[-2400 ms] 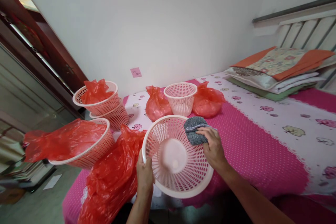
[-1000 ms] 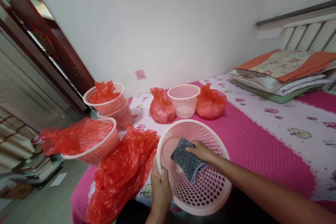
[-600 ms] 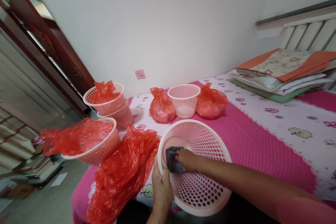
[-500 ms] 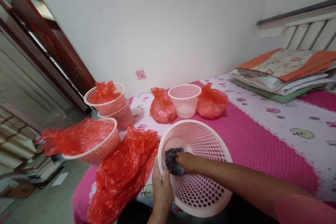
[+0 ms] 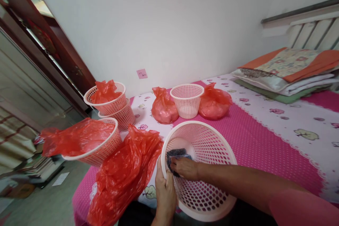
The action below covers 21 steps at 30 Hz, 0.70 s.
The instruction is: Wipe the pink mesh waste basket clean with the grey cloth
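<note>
A large pale pink plastic basket (image 5: 209,197) with a lattice wall lies tilted in front of me, its mouth facing me. My left hand (image 5: 165,187) grips its rim on the left side, thumb at the inner edge. Reaching inside, my right hand (image 5: 186,168) presses a dark blue-grey cloth (image 5: 176,155) against the basket's inner left wall. Part of the cloth is hidden under the fingers. Just left of the basket, a crumpled red plastic bag (image 5: 124,176) lies on the bed, close to my left hand.
Behind stands a small pink basket (image 5: 187,107) between two filled red bags (image 5: 164,109) (image 5: 214,104). At left are another basket (image 5: 106,148) with a red bag and two stacked baskets (image 5: 119,114). Folded bedding (image 5: 288,67) lies on the bed (image 5: 265,141) at right.
My right hand has shifted slightly down along the basket's inner wall, and the cloth has folded differently under its fingers. My left hand keeps hold of the rim.
</note>
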Each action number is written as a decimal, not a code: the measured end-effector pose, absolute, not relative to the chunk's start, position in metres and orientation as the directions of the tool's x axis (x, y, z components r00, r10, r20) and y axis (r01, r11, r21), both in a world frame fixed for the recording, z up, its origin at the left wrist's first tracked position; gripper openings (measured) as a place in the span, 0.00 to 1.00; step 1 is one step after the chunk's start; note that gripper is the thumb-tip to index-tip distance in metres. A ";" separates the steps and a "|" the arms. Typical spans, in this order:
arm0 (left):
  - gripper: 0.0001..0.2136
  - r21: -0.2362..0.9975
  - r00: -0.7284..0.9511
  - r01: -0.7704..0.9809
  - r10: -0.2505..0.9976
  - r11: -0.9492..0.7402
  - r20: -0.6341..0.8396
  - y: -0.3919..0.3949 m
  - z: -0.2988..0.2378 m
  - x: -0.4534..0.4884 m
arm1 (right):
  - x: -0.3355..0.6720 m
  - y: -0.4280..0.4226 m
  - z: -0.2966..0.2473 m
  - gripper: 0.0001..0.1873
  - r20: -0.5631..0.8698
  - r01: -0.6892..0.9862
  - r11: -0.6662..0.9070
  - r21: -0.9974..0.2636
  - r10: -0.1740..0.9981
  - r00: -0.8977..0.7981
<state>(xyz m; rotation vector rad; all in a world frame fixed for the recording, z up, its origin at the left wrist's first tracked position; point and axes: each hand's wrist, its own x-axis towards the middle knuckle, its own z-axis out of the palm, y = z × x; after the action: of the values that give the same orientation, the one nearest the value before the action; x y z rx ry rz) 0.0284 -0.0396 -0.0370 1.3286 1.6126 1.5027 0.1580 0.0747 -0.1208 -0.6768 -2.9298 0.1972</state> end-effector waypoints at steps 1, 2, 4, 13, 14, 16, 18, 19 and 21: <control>0.28 0.952 -0.343 0.281 0.914 -0.118 0.215 -0.039 -0.038 0.027 | 0.160 0.074 -0.120 0.23 0.072 0.424 0.894 -0.143 0.436 -0.897; 0.28 0.953 -0.333 0.280 0.919 -0.116 0.209 -0.039 -0.038 0.025 | 0.162 0.074 -0.119 0.27 0.046 0.427 0.894 -0.134 0.436 -0.899; 0.29 0.956 -0.307 0.273 0.931 -0.111 0.196 -0.037 -0.039 0.022 | 0.165 0.074 -0.119 0.34 0.012 0.443 0.889 -0.116 0.448 -0.894; 0.29 0.953 -0.319 0.280 0.925 -0.118 0.208 -0.035 -0.036 0.022 | 0.149 0.092 -0.140 0.30 0.132 0.495 0.856 -0.147 0.514 -0.848; 0.29 0.952 -0.324 0.282 0.922 -0.121 0.213 -0.035 -0.036 0.022 | 0.147 0.095 -0.141 0.29 0.137 0.492 0.858 -0.143 0.510 -0.849; 0.29 0.951 -0.323 0.281 0.921 -0.127 0.218 -0.036 -0.035 0.020 | 0.145 0.103 -0.140 0.25 0.147 0.484 0.865 -0.136 0.500 -0.853; 0.29 0.953 -0.302 0.274 0.929 -0.132 0.216 -0.036 -0.034 0.018 | 0.145 0.111 -0.138 0.23 0.143 0.483 0.866 -0.128 0.498 -0.855; 0.30 0.953 -0.299 0.271 0.930 -0.134 0.215 -0.036 -0.032 0.018 | 0.146 0.115 -0.137 0.22 0.137 0.488 0.864 -0.123 0.502 -0.854; 0.30 0.954 -0.315 0.268 0.923 -0.136 0.220 -0.037 -0.031 0.018 | 0.149 0.124 -0.133 0.23 0.124 0.511 0.852 -0.115 0.523 -0.843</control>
<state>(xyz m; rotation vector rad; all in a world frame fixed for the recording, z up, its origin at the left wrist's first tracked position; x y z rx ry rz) 0.0178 -0.0372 -0.0306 1.3483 1.5666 1.4870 0.1487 0.1241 -0.1326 -0.8078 -2.8765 0.1159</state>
